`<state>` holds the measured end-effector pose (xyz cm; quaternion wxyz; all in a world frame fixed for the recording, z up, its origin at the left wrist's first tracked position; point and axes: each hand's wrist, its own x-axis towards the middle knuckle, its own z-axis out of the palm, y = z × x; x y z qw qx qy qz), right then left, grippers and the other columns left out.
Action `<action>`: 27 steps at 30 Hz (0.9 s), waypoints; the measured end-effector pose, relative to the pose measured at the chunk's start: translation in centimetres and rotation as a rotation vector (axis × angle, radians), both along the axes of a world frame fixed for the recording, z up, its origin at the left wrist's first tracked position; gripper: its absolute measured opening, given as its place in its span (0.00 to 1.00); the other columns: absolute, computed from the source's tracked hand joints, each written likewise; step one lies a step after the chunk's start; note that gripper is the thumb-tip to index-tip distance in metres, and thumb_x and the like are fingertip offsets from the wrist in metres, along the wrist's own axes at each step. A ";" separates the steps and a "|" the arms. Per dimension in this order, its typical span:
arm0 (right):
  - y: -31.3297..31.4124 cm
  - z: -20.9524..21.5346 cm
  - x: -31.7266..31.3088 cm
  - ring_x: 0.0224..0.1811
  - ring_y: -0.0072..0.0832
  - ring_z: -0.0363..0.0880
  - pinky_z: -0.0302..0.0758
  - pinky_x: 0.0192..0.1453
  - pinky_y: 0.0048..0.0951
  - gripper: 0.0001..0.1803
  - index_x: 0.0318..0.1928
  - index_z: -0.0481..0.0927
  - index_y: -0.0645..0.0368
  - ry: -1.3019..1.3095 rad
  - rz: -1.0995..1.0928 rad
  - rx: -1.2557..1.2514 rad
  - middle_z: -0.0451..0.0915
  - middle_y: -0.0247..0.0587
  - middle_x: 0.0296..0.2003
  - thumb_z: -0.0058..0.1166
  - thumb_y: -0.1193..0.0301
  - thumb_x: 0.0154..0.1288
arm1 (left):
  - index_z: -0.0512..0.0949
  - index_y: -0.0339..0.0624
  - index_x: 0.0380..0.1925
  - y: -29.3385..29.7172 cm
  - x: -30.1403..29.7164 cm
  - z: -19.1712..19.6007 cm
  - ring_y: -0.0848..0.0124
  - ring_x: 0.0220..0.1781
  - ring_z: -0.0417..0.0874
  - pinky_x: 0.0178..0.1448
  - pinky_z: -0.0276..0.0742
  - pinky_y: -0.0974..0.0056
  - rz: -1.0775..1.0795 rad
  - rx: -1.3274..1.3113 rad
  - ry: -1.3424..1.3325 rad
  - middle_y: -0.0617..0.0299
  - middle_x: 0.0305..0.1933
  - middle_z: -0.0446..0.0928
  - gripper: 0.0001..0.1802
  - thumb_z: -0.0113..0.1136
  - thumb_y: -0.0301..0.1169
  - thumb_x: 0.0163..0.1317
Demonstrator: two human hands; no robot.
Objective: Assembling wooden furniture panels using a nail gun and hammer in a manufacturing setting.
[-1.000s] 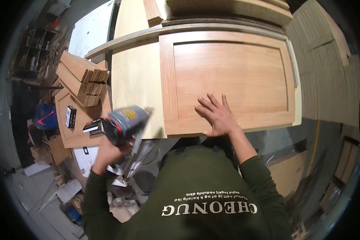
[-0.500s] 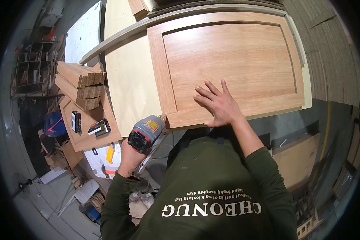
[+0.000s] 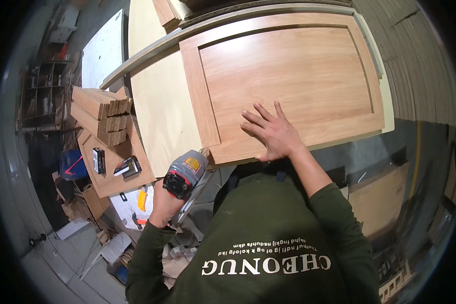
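Note:
My left hand [image 3: 165, 204] is wrapped round a grey and red nail gun [image 3: 190, 169]. Its nose meets the near left corner of a framed wooden cabinet door [image 3: 289, 66], which lies flat on the bench. My right hand [image 3: 276, 136] rests on the door's near part with its fingers spread, the thumb down at the near edge. The grip and trigger are hidden under the gun's body and my fingers.
Pale board [image 3: 159, 101] shows left of the door, and a wooden strip [image 3: 147, 55] runs along the far side. Stacked wood strips [image 3: 100, 114] and two small boxes [image 3: 128, 166] lie on another panel [image 3: 106, 183]. Nearby are a yellow utility knife [image 3: 142, 198] and a hammer [image 3: 138, 221].
The view has shifted slightly, so the door sits a little further left and up. Both hands keep their places, the nail gun still at the door's corner.

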<state>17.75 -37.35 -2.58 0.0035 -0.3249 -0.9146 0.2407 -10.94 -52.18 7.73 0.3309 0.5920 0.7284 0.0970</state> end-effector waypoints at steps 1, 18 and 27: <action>-0.2 0.0 0.0 0.74 0.37 0.44 0.41 0.70 0.67 0.50 0.62 0.67 0.43 0.000 0.011 0.005 0.55 0.29 0.69 0.68 0.50 0.31 | 0.79 0.37 0.33 0.2 0.4 0.2 0.55 0.36 0.84 0.41 0.78 0.61 -0.007 -0.003 -0.002 0.51 0.32 0.81 0.14 0.65 0.28 0.42; 0.0 -0.4 0.3 0.74 0.36 0.43 0.39 0.71 0.67 0.50 0.62 0.67 0.43 0.010 0.000 -0.001 0.55 0.27 0.69 0.69 0.50 0.31 | 0.80 0.38 0.30 2.3 1.4 -0.2 0.51 0.35 0.82 0.40 0.78 0.59 -0.038 -0.049 -0.013 0.49 0.29 0.81 0.14 0.66 0.30 0.40; -0.3 -0.4 0.1 0.73 0.38 0.46 0.43 0.69 0.68 0.50 0.60 0.68 0.45 0.060 0.010 0.057 0.57 0.30 0.68 0.70 0.52 0.28 | 0.79 0.37 0.30 -0.6 3.3 0.1 0.49 0.34 0.82 0.38 0.77 0.61 0.033 0.035 -0.045 0.47 0.28 0.80 0.14 0.66 0.29 0.41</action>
